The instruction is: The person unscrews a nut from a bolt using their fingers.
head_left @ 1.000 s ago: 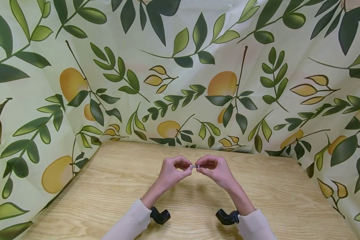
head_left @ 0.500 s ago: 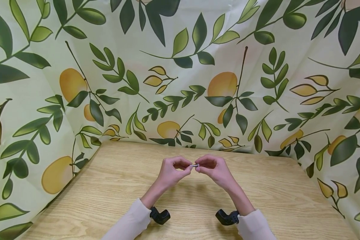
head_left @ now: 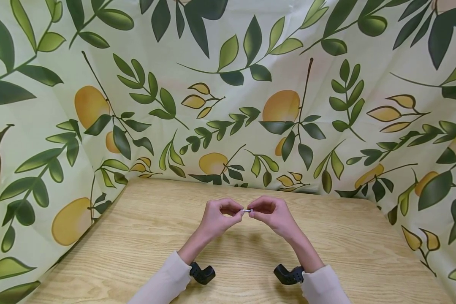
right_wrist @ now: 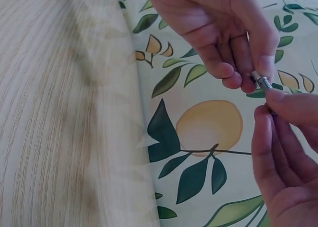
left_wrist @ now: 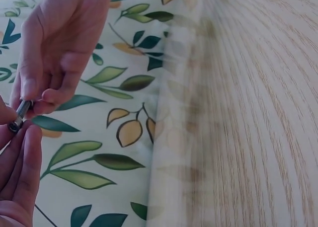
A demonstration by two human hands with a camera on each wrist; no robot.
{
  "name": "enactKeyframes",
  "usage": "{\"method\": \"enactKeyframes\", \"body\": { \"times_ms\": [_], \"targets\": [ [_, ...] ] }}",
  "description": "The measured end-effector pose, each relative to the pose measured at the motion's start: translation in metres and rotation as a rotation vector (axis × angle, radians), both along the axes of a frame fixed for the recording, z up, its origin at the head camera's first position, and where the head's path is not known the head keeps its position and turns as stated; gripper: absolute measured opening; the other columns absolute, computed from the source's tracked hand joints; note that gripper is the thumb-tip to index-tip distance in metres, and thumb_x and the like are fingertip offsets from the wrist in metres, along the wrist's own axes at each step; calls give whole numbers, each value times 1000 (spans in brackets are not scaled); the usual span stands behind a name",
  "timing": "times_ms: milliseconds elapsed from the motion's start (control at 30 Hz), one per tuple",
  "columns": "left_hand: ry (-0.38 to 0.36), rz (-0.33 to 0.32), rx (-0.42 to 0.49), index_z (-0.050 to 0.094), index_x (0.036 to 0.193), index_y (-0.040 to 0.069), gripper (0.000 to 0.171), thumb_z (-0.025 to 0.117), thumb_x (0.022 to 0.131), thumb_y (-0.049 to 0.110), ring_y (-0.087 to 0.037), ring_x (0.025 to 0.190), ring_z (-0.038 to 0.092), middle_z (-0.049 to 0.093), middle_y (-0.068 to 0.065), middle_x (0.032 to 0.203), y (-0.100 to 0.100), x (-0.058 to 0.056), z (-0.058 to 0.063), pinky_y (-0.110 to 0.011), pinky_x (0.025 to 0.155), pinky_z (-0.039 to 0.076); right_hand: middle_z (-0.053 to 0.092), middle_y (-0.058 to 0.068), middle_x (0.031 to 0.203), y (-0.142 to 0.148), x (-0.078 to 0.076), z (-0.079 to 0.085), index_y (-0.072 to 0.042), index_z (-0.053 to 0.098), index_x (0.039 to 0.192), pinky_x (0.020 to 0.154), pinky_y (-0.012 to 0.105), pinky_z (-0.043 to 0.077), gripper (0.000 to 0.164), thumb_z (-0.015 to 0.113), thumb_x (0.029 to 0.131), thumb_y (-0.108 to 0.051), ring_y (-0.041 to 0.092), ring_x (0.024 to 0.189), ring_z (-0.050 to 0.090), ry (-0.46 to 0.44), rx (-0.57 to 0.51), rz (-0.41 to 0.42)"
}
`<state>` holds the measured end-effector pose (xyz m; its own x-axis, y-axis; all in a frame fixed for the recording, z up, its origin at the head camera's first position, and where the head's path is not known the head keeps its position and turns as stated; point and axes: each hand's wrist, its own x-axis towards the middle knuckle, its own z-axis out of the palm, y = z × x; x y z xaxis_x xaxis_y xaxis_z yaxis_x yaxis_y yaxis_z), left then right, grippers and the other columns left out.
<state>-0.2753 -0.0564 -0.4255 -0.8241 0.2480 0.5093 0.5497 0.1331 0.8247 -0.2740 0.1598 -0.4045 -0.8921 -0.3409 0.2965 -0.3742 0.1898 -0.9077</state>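
A small silver bolt [head_left: 247,210] bridges the fingertips of both hands, held above the table. My right hand [head_left: 272,212] pinches its right end between thumb and fingers; those fingertips cover much of that end. Threads show on the bolt [right_wrist: 264,83] in the right wrist view. At the bolt's other end, my left hand [head_left: 219,216] pinches a small metal nut [left_wrist: 15,125], seen as a ring with a dark centre in the left wrist view. The nut is partly hidden by the left fingertips. How far it sits on the threads I cannot tell.
A light wood-grain table [head_left: 175,253] lies under both hands. Cloth printed with leaves and fruit [head_left: 228,105] hangs behind it and along both sides. Black wrist devices [head_left: 203,273] are strapped at both wrists.
The hands stay almost in place. The right fingertips shift slightly on the bolt, and the bolt's tilt changes a little, from slanted half a second ago to nearly level now.
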Motion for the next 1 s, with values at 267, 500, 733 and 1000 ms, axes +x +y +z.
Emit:
{"method": "enactKeyframes", "body": {
  "times_ms": [267, 500, 733, 1000],
  "targets": [
    [-38, -17, 22, 78, 94, 2, 7, 77, 86, 2, -9, 76, 73, 78, -16, 91, 0, 0, 2, -29, 73, 65, 71, 29, 104, -3, 1, -1, 7, 74, 102, 80, 24, 64, 14, 75, 88, 4, 7, 86, 74, 97, -48, 38],
    [-38, -9, 25, 78, 95, 2, 8, 77, 87, 3, -8, 76, 73, 79, -16, 91, 1, 1, 3, -23, 74, 63, 72, 27, 103, -4, 3, -1, 8, 73, 100, 80, 24, 63, 12, 75, 89, 2, 6, 86, 73, 132, -92, 24],
    [-29, -12, 27, 79, 96, 2, 9, 78, 87, 3, -10, 79, 75, 79, -16, 93, 1, 1, 4, -25, 76, 64, 72, 28, 107, -3, 1, -2, 5, 72, 107, 82, 22, 62, 20, 77, 88, -1, 5, 89, 74, 87, -48, -24],
    [-25, -6, 25, 79, 97, 1, 10, 78, 87, 3, -15, 80, 76, 79, -16, 94, 1, 0, 3, -26, 76, 65, 75, 26, 105, -1, -3, -3, 6, 71, 114, 80, 27, 64, 25, 74, 91, 0, 9, 83, 75, -4, 8, 21]
  ]
}}
